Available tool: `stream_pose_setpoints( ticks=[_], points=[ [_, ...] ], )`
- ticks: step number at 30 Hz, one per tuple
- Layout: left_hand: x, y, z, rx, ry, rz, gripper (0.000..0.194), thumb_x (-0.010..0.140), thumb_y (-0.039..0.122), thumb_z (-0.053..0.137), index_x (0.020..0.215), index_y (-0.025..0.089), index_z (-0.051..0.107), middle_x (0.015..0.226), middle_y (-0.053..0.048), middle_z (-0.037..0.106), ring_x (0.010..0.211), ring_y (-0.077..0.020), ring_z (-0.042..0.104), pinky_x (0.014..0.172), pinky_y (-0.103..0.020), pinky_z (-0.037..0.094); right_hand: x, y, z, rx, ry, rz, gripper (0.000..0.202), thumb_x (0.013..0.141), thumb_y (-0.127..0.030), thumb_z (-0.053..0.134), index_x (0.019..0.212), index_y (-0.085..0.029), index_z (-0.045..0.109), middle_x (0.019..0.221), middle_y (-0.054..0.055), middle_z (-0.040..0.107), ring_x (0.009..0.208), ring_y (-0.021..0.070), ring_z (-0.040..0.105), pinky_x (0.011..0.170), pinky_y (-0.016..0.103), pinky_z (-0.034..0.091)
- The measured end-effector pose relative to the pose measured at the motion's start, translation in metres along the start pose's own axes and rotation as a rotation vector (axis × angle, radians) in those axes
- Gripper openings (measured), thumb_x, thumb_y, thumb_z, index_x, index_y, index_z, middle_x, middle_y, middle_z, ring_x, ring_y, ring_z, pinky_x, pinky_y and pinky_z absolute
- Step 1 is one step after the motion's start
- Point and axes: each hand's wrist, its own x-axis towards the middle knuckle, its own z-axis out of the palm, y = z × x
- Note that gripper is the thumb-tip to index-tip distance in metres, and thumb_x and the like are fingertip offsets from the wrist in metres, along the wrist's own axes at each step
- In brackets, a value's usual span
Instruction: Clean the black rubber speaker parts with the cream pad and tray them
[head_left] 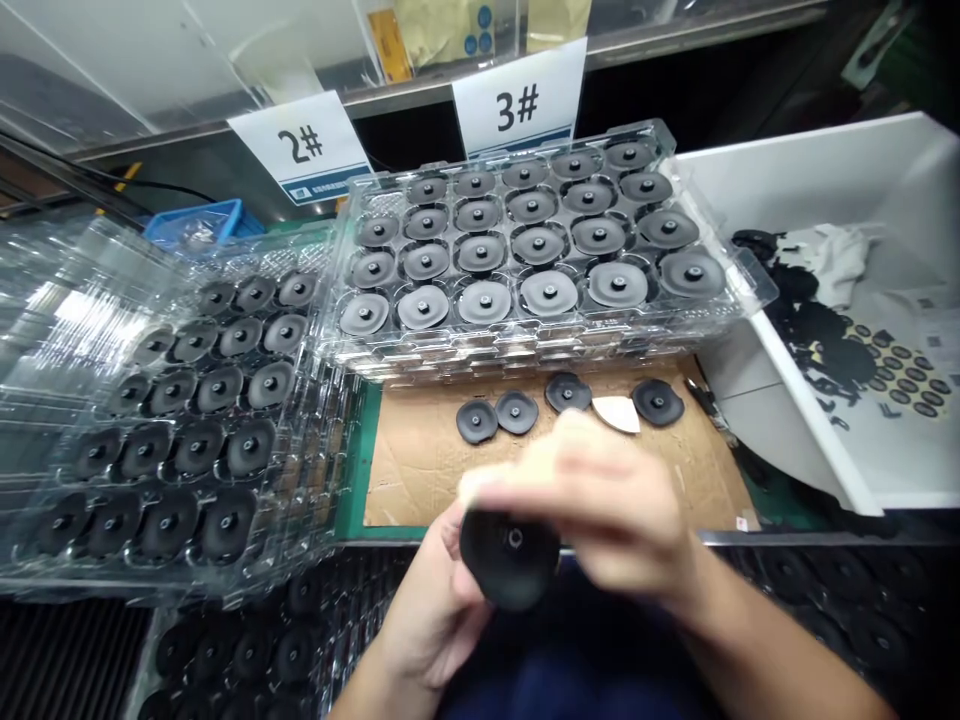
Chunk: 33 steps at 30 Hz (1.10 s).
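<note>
A black round disc (510, 565) with a small metal hub in its middle is held upright, its face towards me, above the front edge of the bench. My left hand (442, 595) is closed on the disc's left side. Over the disc's top edge reaches my right hand (611, 500), smeared by motion, so its grip is unclear. Behind the hands, several similar discs (516, 411) lie on a cardboard sheet (420, 460). Among them rests a white curved-edged piece (616, 413).
Clear plastic trays (480, 335) of black discs are stacked at the back; further stacked trays (292, 440) stand left. At right, a white bin (795, 400) holds black scraps and a sheet of small oval pieces (900, 375). Signs "2#" (300, 145) and "3#" (519, 100) hang behind.
</note>
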Motion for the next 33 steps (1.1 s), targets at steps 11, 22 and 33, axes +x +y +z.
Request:
stream_pose_setpoints(
  ticks=[11,22,33],
  points=[
    [0.01,-0.006,-0.023,-0.217,-0.169,0.035,0.05,0.076,0.036,0.059,0.123,0.021,0.051,0.123,-0.011,0.058,0.116,-0.0308,0.05,0.099,-0.043,0.039,-0.1,0.067,0.055,0.028,-0.098,0.576,0.018,0.083,-0.029,0.054,0.09,-0.024,0.07,0.072,0.002,0.067,0.065,0.0171,0.063,0.061,0.03,0.052],
    [0.001,-0.007,-0.027,-0.13,-0.094,0.083,0.04,0.072,0.027,0.065,0.112,0.023,0.06,0.11,-0.006,0.066,0.106,-0.0203,0.058,0.09,-0.025,0.046,0.001,-0.027,0.023,0.058,-0.081,0.129,0.024,0.086,-0.014,0.047,0.107,-0.017,0.058,0.09,0.004,0.066,0.079,0.0142,0.059,0.075,0.028,0.048],
    [-0.006,0.005,-0.027,-0.143,-0.122,0.122,0.05,0.057,0.024,0.078,0.105,0.026,0.064,0.107,-0.003,0.067,0.098,-0.0215,0.062,0.084,-0.025,0.049,0.003,-0.031,0.023,0.046,-0.204,0.055,0.023,0.085,-0.01,0.047,0.105,-0.015,0.058,0.08,0.002,0.063,0.072,0.012,0.055,0.069,0.025,0.045]
  ],
)
